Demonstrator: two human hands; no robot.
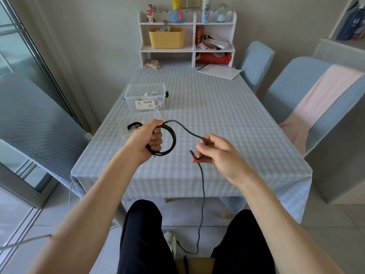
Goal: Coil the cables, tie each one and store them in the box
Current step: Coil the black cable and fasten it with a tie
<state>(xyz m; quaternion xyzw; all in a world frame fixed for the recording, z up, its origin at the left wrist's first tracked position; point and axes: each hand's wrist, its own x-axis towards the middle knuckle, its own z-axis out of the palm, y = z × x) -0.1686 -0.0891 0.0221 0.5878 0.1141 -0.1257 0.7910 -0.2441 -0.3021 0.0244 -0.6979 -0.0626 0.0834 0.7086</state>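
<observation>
We see a table under a pale blue checked cloth [207, 107], with blue-covered chairs [296, 91] beside it. At its far end stands a white shelf unit [193, 49] holding a yellow plastic basket [166, 38] and a red can [199, 34]; white papers [219, 71] lie nearby.

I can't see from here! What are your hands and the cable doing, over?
Left hand grips dark cable coil. Right hand pinches the loose run; tail hangs to the floor. Clear box open, white cable inside. Nothing blocking.
</observation>
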